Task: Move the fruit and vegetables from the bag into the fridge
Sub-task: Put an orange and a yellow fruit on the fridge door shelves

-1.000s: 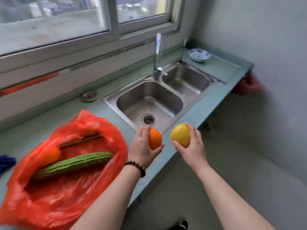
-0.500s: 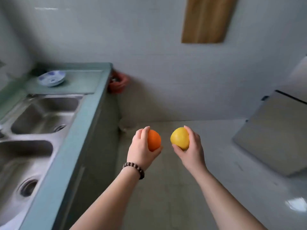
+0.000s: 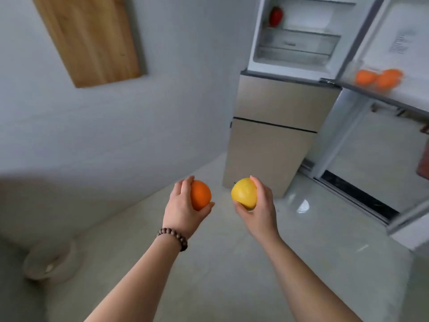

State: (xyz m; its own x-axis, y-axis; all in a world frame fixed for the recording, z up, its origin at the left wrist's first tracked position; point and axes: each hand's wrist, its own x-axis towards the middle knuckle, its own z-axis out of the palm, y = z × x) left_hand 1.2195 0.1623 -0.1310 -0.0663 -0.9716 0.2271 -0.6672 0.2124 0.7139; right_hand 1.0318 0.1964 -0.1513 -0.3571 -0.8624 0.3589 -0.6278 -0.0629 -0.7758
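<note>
My left hand [image 3: 183, 208] grips an orange [image 3: 200, 198] in front of me at mid height. Beside it, my right hand [image 3: 261, 209] holds a yellow apple [image 3: 243, 193]. The fridge [image 3: 276, 135] stands ahead to the right, beige below, with its top compartment [image 3: 299, 33] open. A red fruit [image 3: 275, 16] sits on an upper shelf inside. Two oranges [image 3: 378, 79] lie in the shelf of the open fridge door [image 3: 399, 43] at the far right. The bag is out of view.
A wooden board [image 3: 90, 36] hangs on the grey wall at the upper left. A pale round bowl [image 3: 50, 263] stands on the floor at the lower left. Light tiled floor [image 3: 232, 263] stretches between me and the fridge. A sliding door track [image 3: 355, 194] runs right of the fridge.
The view has swung right from the counter, sink and red bag to the wall and then the open fridge. Both hands keep the same hold on their fruit.
</note>
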